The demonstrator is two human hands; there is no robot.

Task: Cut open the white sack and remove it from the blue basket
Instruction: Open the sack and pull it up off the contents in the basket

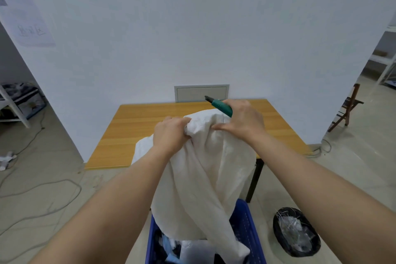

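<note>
Hands grip the top of the white sack (205, 167) at the middle of the frame, both arms reaching up from the lower corners. The left hand (171, 133) has its fingers curled tight into a bunched fold of the cloth at the sack's upper left edge. The right hand (244, 120) holds a green utility knife (220, 106), fingers wrapped round its handle, while its thumb lies stretched across the sack's top. The knife's long axis runs diagonally, its dark tip pointing to the upper left, toward the wall panel (201, 93), and its butt hidden in the palm.

The sack hangs long and loose, its long axis running from the gathered top at frame centre down to the bottom centre, where its lower end drapes into the blue basket (246, 221). The basket sits at the bottom of the frame, on the floor, with mixed cloth and pale blue pieces visible inside beneath the sack.

Behind the sack stands a wooden table (132, 130). At the lower right a black bin (296, 231) holds clear plastic scraps. Cables (42, 191) trail over the floor at the left, and a folding wooden chair (349, 107) stands at the right edge.
</note>
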